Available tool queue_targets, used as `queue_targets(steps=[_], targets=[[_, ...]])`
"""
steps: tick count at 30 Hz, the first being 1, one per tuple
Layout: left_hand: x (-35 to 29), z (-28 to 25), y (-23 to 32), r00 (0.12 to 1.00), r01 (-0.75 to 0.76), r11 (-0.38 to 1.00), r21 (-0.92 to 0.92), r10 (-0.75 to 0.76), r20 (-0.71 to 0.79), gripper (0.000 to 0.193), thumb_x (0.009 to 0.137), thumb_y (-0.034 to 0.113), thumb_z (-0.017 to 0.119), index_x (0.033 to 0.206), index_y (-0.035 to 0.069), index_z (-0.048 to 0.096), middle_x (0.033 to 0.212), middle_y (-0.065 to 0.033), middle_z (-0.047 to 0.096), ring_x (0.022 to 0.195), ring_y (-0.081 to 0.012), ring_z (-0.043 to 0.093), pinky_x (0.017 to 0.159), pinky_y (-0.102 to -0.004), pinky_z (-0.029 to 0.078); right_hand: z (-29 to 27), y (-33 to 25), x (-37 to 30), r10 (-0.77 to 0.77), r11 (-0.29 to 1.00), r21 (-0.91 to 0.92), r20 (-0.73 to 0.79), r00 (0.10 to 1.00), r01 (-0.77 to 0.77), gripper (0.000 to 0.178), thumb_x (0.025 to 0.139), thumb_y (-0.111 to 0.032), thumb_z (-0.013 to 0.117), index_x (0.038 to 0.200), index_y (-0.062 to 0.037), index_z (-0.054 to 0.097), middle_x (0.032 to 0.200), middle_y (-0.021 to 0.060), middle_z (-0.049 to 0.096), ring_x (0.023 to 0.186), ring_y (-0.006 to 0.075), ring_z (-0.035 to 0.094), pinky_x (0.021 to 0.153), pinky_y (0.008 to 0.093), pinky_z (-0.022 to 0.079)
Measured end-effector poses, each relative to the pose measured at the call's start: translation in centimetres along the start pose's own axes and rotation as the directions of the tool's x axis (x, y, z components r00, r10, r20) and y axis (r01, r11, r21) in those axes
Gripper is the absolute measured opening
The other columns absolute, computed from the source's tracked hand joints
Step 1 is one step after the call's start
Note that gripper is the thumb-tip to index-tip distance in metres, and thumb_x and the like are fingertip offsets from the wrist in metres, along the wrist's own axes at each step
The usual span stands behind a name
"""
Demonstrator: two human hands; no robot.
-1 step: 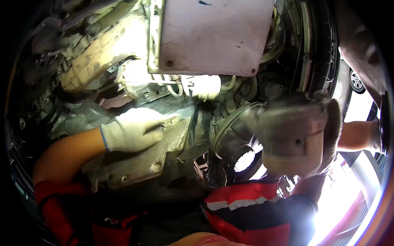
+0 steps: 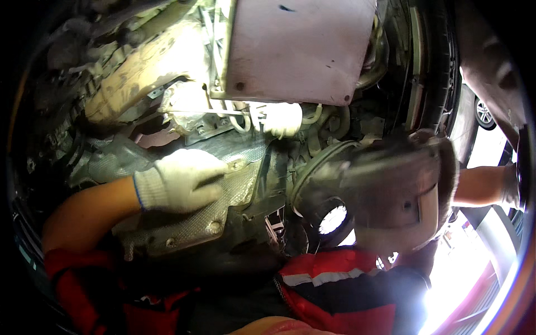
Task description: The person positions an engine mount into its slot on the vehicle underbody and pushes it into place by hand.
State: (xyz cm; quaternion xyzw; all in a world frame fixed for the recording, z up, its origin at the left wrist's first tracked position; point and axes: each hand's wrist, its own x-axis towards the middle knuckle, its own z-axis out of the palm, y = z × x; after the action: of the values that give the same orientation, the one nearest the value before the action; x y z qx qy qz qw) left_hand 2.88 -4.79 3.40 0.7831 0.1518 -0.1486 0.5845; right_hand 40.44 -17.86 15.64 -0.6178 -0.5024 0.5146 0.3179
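Since the earlier frame, the dark plastic cover right of centre has dropped a little and swung slightly left, motion-blurred, while the gloved left hand has hardly changed place. That hand lies over the embossed foil heat shield, left of centre, its fingers bunched narrowly and curled, tips at or just beside a round fastener; whether they pinch it, I cannot tell. Apparently the right hand, gloved too, reaches to the far right rim of the view; its fingers are lost in shadow, so neither their spread nor any hold can be read. If the cover is poorly supported, it could swing down onto the right forearm or snag the red-and-black sleeve. Pulling hard at one spot could crease or tear the thin foil, and its edge might catch the knitted glove. Above, a flat pale plate hides much of what lies beyond it; pale looped tubing and a bright ribbed cylinder crowd the gap under its edge. A tan casing slants at upper left, and the cover blocks the view toward the right elbow.
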Motion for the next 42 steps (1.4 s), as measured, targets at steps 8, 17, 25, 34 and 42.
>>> queue_targets(steps=[8,17,25,34,42], targets=[[-4.5,-5.2,7.0,0.986,0.158,0.744,-0.649,-0.154,0.064,0.091,0.082,0.038,0.081,0.152,-0.001,0.037,0.139,-0.0223,0.057,0.124,-0.0311,0.060,0.104,-0.0438,0.049,7.7,2.3,1.3,-0.014,0.666,0.737,0.166,0.986,-0.114,0.077,0.084,-0.048,0.076,0.135,0.0001,0.043,0.128,0.0168,0.061,0.109,0.0259,0.063,0.095,0.0396,0.053],[-7.2,-6.6,5.9,0.937,0.266,0.281,-0.922,-0.301,0.178,0.131,0.060,0.044,0.097,0.156,-0.003,0.022,0.148,-0.0200,0.045,0.137,-0.0309,0.047,0.117,-0.0424,0.040,16.0,-4.5,6.1,0.219,0.972,-0.007,0.376,0.900,-0.234,0.139,0.061,-0.044,0.097,0.156,0.0050,0.009,0.143,0.0285,0.046,0.127,0.0354,0.057,0.105,0.0407,0.049],[-11.9,-3.9,2.2,0.908,0.175,0.610,-0.773,-0.404,-0.113,0.141,0.054,0.046,0.100,0.157,-0.003,0.018,0.150,-0.0208,0.041,0.137,-0.0300,0.046,0.115,-0.0433,0.042,19.6,-5.5,11.5,0.457,0.835,-0.033,0.597,0.659,-0.549,0.123,0.073,-0.048,0.087,0.155,0.0079,0.013,0.136,0.0279,0.056,0.125,0.0345,0.059,0.108,0.0385,0.047],[-12.7,-6.1,0.5,0.871,0.362,0.737,-0.571,-0.486,-0.074,0.113,0.060,0.032,0.096,0.150,-0.003,0.037,0.137,-0.0191,0.058,0.125,-0.0272,0.058,0.107,-0.0397,0.049,22.1,-2.3,13.1,0.208,0.950,-0.020,0.785,0.584,-0.312,0.111,0.081,-0.050,0.081,0.152,0.0081,0.020,0.133,0.0310,0.057,0.122,0.0387,0.060,0.103,0.0414,0.050],[-11.1,-8.1,-0.4,0.786,0.530,0.516,-0.673,-0.597,0.162,0.110,0.053,0.023,0.097,0.145,-0.003,0.042,0.129,-0.0186,0.064,0.118,-0.0254,0.063,0.102,-0.0400,0.054,13.3,-2.2,10.2,0.131,0.916,-0.328,0.787,0.603,0.229,0.051,0.090,-0.033,0.071,0.124,0.0024,0.057,0.118,0.0233,0.061,0.110,0.0401,0.062,0.095,0.0472,0.051]])
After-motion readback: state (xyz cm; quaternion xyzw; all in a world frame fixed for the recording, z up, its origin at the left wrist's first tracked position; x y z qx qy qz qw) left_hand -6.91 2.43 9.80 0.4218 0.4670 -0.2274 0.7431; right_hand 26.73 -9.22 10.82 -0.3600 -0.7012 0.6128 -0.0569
